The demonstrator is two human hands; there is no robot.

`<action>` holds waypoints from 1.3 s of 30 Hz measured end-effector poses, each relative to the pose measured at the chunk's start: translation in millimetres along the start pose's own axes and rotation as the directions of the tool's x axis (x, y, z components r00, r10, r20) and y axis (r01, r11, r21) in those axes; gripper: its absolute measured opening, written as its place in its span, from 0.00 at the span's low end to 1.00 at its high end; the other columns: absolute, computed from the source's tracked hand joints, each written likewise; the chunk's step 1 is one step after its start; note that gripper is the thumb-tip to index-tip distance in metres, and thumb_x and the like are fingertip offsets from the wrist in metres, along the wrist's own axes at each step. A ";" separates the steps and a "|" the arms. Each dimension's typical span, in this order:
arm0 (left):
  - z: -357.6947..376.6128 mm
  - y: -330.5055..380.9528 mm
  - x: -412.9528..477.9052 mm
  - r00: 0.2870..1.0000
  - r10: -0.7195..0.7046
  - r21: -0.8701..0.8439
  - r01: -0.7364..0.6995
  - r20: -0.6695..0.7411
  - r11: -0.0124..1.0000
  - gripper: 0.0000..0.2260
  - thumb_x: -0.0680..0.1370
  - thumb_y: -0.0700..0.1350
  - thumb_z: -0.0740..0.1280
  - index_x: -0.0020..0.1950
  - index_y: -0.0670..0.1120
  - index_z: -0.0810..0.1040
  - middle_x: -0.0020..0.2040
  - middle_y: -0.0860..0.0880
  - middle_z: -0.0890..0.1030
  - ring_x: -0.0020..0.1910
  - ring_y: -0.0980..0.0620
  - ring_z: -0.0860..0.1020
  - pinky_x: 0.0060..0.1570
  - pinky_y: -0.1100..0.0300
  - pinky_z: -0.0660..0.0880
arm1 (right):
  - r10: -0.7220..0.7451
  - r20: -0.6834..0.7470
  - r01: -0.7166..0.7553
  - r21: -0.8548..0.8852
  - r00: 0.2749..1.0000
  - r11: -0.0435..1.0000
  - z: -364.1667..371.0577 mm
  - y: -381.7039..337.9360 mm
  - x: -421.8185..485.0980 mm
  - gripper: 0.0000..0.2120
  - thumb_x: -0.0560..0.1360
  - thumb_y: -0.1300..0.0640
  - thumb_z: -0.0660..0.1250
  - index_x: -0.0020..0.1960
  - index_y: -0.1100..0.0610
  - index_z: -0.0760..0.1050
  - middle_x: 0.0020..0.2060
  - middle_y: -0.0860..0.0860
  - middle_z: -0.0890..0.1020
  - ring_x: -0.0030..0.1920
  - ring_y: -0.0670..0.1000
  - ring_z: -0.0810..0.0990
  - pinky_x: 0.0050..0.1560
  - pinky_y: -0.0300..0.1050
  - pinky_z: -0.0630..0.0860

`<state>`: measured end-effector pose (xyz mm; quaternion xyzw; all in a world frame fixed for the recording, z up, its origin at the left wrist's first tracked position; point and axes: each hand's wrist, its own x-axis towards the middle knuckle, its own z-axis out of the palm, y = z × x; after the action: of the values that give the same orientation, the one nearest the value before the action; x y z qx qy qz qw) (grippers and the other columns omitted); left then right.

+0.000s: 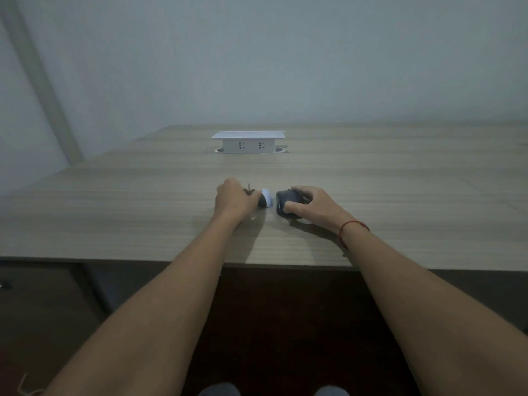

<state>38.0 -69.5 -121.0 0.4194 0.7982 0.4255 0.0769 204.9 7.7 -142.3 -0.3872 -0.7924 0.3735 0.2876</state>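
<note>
Two bare forearms reaching forward over the near edge of the wood-grain laminate bench [143, 218]; thin red string bracelet [347, 228] round the right wrist; left hand [233, 201] with its grip curled tight round a small dark object with a pale rounded end [265, 199], a thin dark stem [249, 188] poking up just above the knuckles; what that stem belongs to, too blurred to tell; right hand [310, 202] with fingers curled over a dark rounded blocky object [285, 202], grip closed on it, thumb pressed at its near side; both dark objects low on the bench near its middle, just beside each other, a narrow gap between; farther back, well apart from the hands, a white pop-up socket box with a flat lid [248, 142] rising from the bench top, two outlets on its front face; behind, a plain pale wall [285, 58].
</note>
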 end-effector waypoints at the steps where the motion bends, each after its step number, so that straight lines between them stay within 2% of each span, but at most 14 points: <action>1: 1.2 -4.4 -1.5 1.000 0.003 0.036 -0.003 -0.006 0.999 0.16 0.71 0.51 0.71 0.38 0.38 0.76 0.38 0.43 0.77 0.40 0.43 0.79 0.32 0.59 0.68 | -0.004 -0.017 0.004 0.005 1.000 1.000 -0.4 0.2 -1.5 0.33 0.71 0.51 0.72 0.73 0.57 0.67 0.66 0.52 0.74 0.58 0.47 0.72 0.57 0.40 0.69; 4: 3.9 -15.0 -4.0 1.000 0.009 0.123 -0.011 0.013 0.992 0.19 0.70 0.56 0.71 0.36 0.40 0.73 0.40 0.41 0.80 0.40 0.43 0.79 0.33 0.58 0.70 | -0.010 -0.055 0.009 -0.009 0.998 1.000 2.9 -0.8 -7.5 0.31 0.72 0.49 0.70 0.72 0.56 0.67 0.66 0.51 0.74 0.59 0.47 0.72 0.58 0.40 0.69; 7: 3.3 -18.9 -7.0 0.999 0.032 0.159 -0.026 -0.030 0.987 0.25 0.69 0.62 0.69 0.45 0.39 0.78 0.46 0.42 0.81 0.44 0.43 0.80 0.40 0.54 0.77 | -0.009 -0.132 0.001 -0.059 0.991 0.998 10.5 -3.6 -11.8 0.34 0.73 0.43 0.68 0.73 0.57 0.66 0.70 0.52 0.71 0.67 0.51 0.70 0.62 0.43 0.67; 9: 4.3 -20.3 -11.7 0.991 0.089 0.167 -0.071 -0.103 0.983 0.24 0.70 0.62 0.68 0.49 0.41 0.77 0.49 0.44 0.80 0.48 0.45 0.79 0.44 0.53 0.76 | -0.044 -0.191 0.013 -0.163 0.981 0.987 17.5 -6.0 -14.1 0.38 0.72 0.38 0.67 0.75 0.57 0.63 0.74 0.53 0.66 0.73 0.53 0.65 0.68 0.46 0.63; 11: 6.6 -22.4 -15.2 0.977 0.167 0.213 -0.137 -0.134 0.967 0.23 0.72 0.61 0.67 0.56 0.43 0.75 0.54 0.45 0.78 0.54 0.45 0.76 0.51 0.52 0.73 | -0.083 -0.219 0.027 -0.249 0.972 0.968 23.5 -7.9 -14.3 0.37 0.74 0.40 0.66 0.75 0.57 0.61 0.76 0.56 0.62 0.75 0.54 0.60 0.71 0.47 0.59; 13: 9.6 -23.3 -16.9 0.975 0.210 0.258 -0.184 -0.076 0.949 0.23 0.73 0.60 0.66 0.61 0.46 0.75 0.57 0.46 0.78 0.58 0.45 0.76 0.56 0.51 0.73 | -0.128 -0.219 0.053 -0.319 0.967 0.946 27.6 -7.2 -10.3 0.30 0.76 0.44 0.65 0.71 0.59 0.66 0.71 0.58 0.68 0.71 0.56 0.67 0.68 0.47 0.64; 15: 14.8 -23.2 -14.2 0.977 0.215 0.235 -0.211 0.011 0.949 0.18 0.74 0.56 0.66 0.57 0.46 0.79 0.55 0.46 0.81 0.57 0.44 0.78 0.55 0.52 0.74 | -0.149 -0.222 0.063 -0.352 0.964 0.934 29.2 -4.1 -5.3 0.19 0.76 0.47 0.64 0.60 0.60 0.72 0.58 0.57 0.76 0.58 0.56 0.75 0.55 0.44 0.69; 17: 23.5 -20.6 -5.4 0.975 0.210 0.206 -0.220 0.069 0.954 0.14 0.76 0.52 0.65 0.50 0.42 0.79 0.50 0.43 0.82 0.54 0.41 0.78 0.50 0.53 0.73 | -0.131 -0.245 0.043 -0.338 0.961 0.940 27.6 1.0 4.1 0.15 0.77 0.49 0.62 0.54 0.60 0.72 0.52 0.56 0.76 0.51 0.56 0.75 0.48 0.42 0.67; 19: 28.4 -18.4 0.5 0.980 0.183 0.203 -0.196 0.083 0.959 0.14 0.77 0.52 0.63 0.48 0.41 0.76 0.50 0.40 0.81 0.53 0.39 0.78 0.48 0.53 0.72 | -0.107 -0.264 0.018 -0.320 0.959 0.947 26.3 3.2 8.2 0.14 0.77 0.51 0.61 0.54 0.61 0.72 0.52 0.57 0.75 0.48 0.54 0.72 0.47 0.42 0.65; 25: 57.1 0.9 21.7 0.993 0.113 0.233 -0.120 0.045 0.965 0.17 0.80 0.49 0.60 0.62 0.39 0.74 0.61 0.39 0.78 0.63 0.39 0.73 0.60 0.52 0.69 | -0.029 -0.329 -0.063 -0.266 0.944 0.962 20.9 15.1 40.4 0.16 0.77 0.54 0.61 0.57 0.65 0.71 0.57 0.60 0.74 0.55 0.58 0.73 0.47 0.42 0.65; 32: 73.3 9.5 36.0 0.996 0.085 0.183 -0.088 0.019 0.979 0.12 0.79 0.47 0.61 0.59 0.44 0.76 0.59 0.42 0.78 0.61 0.40 0.74 0.53 0.54 0.70 | 0.024 -0.346 -0.119 -0.254 0.938 0.960 20.2 22.1 64.6 0.20 0.77 0.52 0.60 0.62 0.63 0.71 0.61 0.61 0.72 0.58 0.59 0.74 0.58 0.50 0.72; 34: 71.3 9.4 34.3 0.995 0.100 0.177 -0.102 0.023 0.979 0.18 0.78 0.50 0.62 0.65 0.43 0.73 0.62 0.42 0.77 0.63 0.40 0.73 0.59 0.53 0.70 | 0.037 -0.355 -0.128 -0.236 0.934 0.963 20.5 21.8 63.1 0.23 0.77 0.50 0.60 0.66 0.64 0.68 0.64 0.62 0.70 0.61 0.60 0.72 0.61 0.51 0.71; 36: 67.7 7.2 33.5 0.994 0.097 0.173 -0.103 0.040 0.980 0.31 0.77 0.54 0.64 0.76 0.42 0.60 0.67 0.41 0.73 0.68 0.41 0.70 0.67 0.50 0.67 | 0.035 -0.382 -0.127 -0.218 0.923 0.968 19.2 18.9 56.1 0.32 0.76 0.45 0.61 0.71 0.65 0.61 0.68 0.63 0.67 0.65 0.63 0.70 0.65 0.53 0.69; 39: 60.8 2.9 23.1 0.997 0.052 0.161 -0.059 0.050 0.985 0.45 0.74 0.58 0.67 0.79 0.41 0.45 0.75 0.40 0.64 0.74 0.41 0.63 0.73 0.48 0.61 | 0.057 -0.406 -0.171 -0.250 0.912 0.953 15.2 16.1 38.1 0.38 0.75 0.39 0.60 0.73 0.63 0.57 0.70 0.60 0.66 0.67 0.61 0.69 0.67 0.54 0.67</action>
<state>54.1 -14.3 -151.5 0.4560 0.8163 0.3513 0.0485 179.6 40.4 -157.6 -0.5372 -0.7387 0.1885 0.3610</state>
